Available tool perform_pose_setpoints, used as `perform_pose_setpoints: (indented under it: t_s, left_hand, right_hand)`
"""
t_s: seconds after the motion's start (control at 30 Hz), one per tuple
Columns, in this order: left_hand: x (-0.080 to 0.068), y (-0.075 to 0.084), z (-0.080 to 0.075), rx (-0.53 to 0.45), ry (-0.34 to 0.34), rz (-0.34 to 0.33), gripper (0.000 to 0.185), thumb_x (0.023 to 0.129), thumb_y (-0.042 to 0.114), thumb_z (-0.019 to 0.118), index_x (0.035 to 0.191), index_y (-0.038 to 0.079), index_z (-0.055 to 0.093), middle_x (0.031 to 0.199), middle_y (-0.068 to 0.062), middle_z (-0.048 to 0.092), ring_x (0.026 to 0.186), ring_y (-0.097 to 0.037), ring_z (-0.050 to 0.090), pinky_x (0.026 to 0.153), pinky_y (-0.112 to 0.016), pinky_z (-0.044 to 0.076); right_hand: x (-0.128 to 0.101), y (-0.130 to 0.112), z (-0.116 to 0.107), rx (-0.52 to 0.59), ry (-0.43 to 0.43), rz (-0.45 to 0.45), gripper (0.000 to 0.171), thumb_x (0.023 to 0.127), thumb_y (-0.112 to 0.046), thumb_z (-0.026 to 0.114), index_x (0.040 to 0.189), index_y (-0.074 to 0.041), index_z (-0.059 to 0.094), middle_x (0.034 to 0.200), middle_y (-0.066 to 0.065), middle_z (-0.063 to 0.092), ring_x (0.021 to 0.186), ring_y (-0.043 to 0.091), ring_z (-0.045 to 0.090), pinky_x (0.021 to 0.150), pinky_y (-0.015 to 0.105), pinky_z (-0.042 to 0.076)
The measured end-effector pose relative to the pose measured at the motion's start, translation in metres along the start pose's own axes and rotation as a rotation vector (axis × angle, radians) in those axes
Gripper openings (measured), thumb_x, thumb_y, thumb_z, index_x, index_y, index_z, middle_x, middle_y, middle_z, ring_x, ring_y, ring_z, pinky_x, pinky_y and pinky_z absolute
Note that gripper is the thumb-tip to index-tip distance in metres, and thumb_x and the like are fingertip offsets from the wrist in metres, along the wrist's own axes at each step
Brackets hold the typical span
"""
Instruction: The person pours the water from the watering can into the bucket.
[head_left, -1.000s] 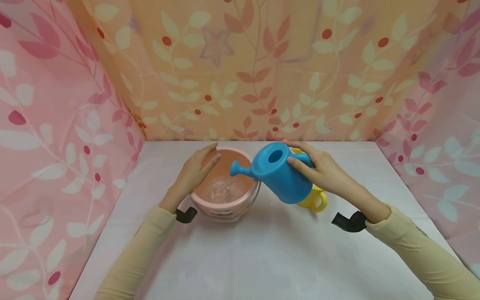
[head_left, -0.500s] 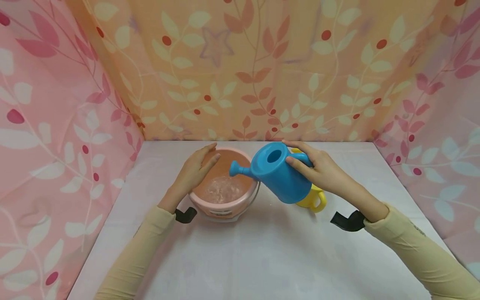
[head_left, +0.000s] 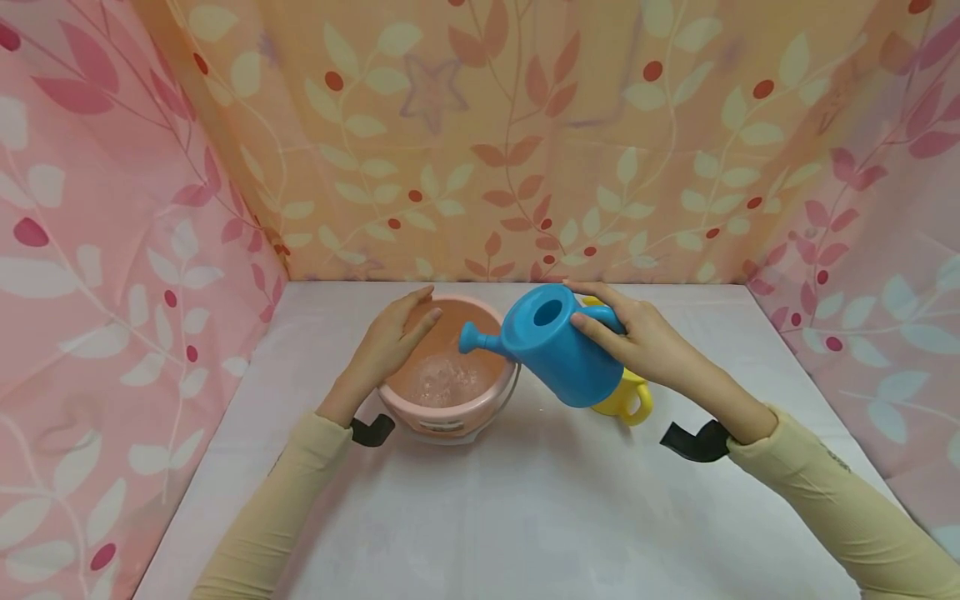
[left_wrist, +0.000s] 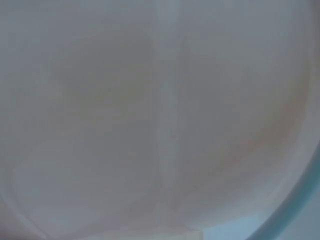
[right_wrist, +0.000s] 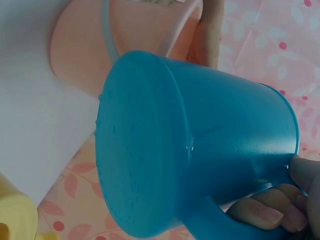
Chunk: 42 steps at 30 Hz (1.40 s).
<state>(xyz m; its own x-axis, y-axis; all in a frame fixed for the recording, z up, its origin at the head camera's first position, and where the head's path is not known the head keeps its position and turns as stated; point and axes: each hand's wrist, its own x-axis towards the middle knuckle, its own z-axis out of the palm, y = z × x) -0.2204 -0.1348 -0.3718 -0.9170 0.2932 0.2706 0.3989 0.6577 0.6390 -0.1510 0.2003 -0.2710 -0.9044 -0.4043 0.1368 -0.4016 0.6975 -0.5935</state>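
In the head view my right hand [head_left: 633,333] grips the handle of a blue watering can [head_left: 562,358], fingers curled through it in the right wrist view. The can is tilted left, its spout over a pink bucket [head_left: 438,412], and water [head_left: 447,382] ripples inside the bucket. Droplets cling to the can's base [right_wrist: 137,145]. My left hand [head_left: 390,337] rests at the bucket's left rim with fingers extended and thumb spread above the opening. The bucket's pale wall [left_wrist: 115,125] fills the blurred left wrist view; the left fingers are out of that frame.
A yellow cup-like container with a handle [head_left: 628,400] stands behind the watering can, partly hidden by it. The bucket's bail [head_left: 512,387] hangs down its right side. Floral cloth [head_left: 480,150] encloses the white table [head_left: 480,517] at the back and sides.
Both hands, the tilted watering can and the bucket stay nearly in place. The ripple pattern on the water in the bucket shifts.
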Motion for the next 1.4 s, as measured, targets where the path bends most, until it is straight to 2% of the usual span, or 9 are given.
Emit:
perform_pose_setpoints:
  t_s: [1.23, 1.4]
  left_hand:
    - [-0.0006, 0.0018, -0.0005, 0.013, 0.0, 0.007, 0.062, 0.092, 0.056, 0.041, 0.143, 0.02, 0.036, 0.137, -0.006, 0.048, 0.131, -0.027, 0.038, 0.107, -0.048, 0.031]
    - [-0.0013, 0.0013, -0.0001, 0.008, -0.005, -0.012, 0.062, 0.092, 0.058, 0.04, 0.143, 0.023, 0.036, 0.138, -0.004, 0.047, 0.131, -0.027, 0.037, 0.106, -0.049, 0.031]
  right_hand:
    - [0.0022, -0.0051, -0.0002, -0.034, -0.008, -0.003, 0.052, 0.094, -0.036, 0.053, 0.141, -0.02, 0.037, 0.127, 0.016, 0.056, 0.11, 0.042, 0.055, 0.08, 0.058, 0.05]
    - [0.0023, -0.0059, -0.0001, -0.039, -0.009, 0.002, 0.052, 0.094, -0.036, 0.053, 0.141, -0.021, 0.038, 0.126, 0.016, 0.057, 0.109, 0.042, 0.056, 0.08, 0.058, 0.05]
